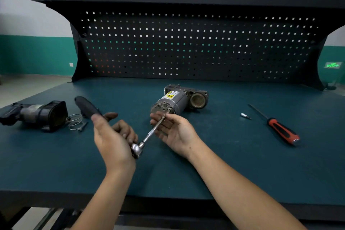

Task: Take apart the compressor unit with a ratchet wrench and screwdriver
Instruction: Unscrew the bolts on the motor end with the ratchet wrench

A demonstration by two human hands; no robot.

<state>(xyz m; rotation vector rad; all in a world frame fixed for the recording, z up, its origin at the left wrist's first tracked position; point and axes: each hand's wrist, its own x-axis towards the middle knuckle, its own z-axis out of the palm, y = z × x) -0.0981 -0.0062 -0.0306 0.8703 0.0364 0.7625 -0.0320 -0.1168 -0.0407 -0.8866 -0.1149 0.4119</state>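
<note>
Bench (242,164) matte teal, black pegboard (186,46) behind. Left hand (113,138) grips chrome ratchet wrench (137,148); right hand (174,130) pinches its shaft (152,132) at grey cylindrical compressor unit (175,99).

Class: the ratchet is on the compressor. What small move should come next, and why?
Probably swing the ratchet handle with the left hand to loosen the bolt: the extension tip already sits on that bolt in the compressor end face, and the right hand pinches it steady.
</note>
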